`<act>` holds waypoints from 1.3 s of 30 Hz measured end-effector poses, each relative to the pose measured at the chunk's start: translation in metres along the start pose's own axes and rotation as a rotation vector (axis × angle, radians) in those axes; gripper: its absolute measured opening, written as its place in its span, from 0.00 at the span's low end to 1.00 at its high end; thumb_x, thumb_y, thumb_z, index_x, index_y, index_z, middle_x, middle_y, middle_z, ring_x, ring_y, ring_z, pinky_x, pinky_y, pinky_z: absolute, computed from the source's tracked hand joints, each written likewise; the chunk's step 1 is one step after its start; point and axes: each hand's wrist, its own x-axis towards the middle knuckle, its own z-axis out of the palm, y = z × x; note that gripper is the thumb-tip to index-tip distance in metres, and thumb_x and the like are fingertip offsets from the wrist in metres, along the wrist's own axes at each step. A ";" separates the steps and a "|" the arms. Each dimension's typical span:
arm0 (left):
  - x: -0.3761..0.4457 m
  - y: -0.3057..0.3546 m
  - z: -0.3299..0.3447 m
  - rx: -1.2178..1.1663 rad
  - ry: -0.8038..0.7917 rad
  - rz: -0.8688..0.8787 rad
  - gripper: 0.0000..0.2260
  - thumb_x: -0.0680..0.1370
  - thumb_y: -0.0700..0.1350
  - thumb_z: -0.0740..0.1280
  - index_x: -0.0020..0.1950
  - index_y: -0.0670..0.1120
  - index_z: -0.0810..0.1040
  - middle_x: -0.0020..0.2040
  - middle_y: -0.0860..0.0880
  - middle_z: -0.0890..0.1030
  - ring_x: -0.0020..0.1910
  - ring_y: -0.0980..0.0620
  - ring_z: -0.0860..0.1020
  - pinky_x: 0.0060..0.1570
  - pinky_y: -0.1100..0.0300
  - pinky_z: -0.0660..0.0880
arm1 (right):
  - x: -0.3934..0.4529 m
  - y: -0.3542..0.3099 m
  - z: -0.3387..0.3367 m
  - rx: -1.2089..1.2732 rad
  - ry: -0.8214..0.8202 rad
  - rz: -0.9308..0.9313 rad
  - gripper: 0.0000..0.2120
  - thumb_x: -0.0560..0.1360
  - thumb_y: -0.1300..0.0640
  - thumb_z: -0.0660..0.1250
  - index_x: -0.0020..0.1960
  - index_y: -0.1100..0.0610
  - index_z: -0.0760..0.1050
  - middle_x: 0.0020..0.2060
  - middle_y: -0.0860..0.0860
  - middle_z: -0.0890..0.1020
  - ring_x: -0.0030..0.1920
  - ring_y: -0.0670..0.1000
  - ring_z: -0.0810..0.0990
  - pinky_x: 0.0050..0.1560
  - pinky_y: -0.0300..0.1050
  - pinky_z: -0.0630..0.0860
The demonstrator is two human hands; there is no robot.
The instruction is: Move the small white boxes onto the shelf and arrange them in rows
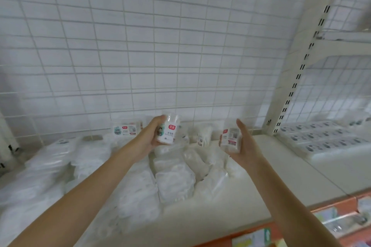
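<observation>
My left hand grips a small white box with a red label, held upright above the shelf. My right hand holds a second small white box, fingers curled under it and thumb raised. Two more small boxes stand at the back of the shelf near the wire grid: one at the left and one between my hands. Both held boxes are off the shelf surface.
Soft white plastic packs lie piled over the left and middle of the shelf. A wire grid back panel rises behind. A slotted upright post divides off the right bay, holding rows of white packs. Orange price rail edges the front.
</observation>
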 end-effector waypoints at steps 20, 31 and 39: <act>0.014 -0.056 0.233 0.019 -0.345 -0.067 0.12 0.78 0.49 0.58 0.58 0.45 0.73 0.47 0.41 0.80 0.45 0.44 0.80 0.45 0.50 0.77 | -0.183 -0.104 -0.136 -0.219 0.335 -0.260 0.39 0.48 0.38 0.80 0.51 0.61 0.79 0.38 0.54 0.82 0.35 0.49 0.81 0.33 0.40 0.77; -0.050 -0.158 0.466 0.043 -0.670 -0.123 0.09 0.75 0.50 0.63 0.48 0.46 0.74 0.38 0.46 0.81 0.37 0.51 0.81 0.36 0.57 0.77 | -0.395 -0.186 -0.270 -0.432 0.801 -0.396 0.27 0.62 0.41 0.72 0.52 0.59 0.78 0.40 0.59 0.82 0.36 0.58 0.81 0.35 0.49 0.78; -0.066 -0.220 0.570 0.162 -0.865 -0.076 0.21 0.68 0.56 0.68 0.55 0.47 0.71 0.52 0.37 0.78 0.52 0.39 0.78 0.47 0.48 0.77 | -0.480 -0.209 -0.342 -0.455 0.986 -0.424 0.34 0.57 0.38 0.76 0.56 0.57 0.77 0.40 0.53 0.84 0.38 0.49 0.82 0.34 0.41 0.78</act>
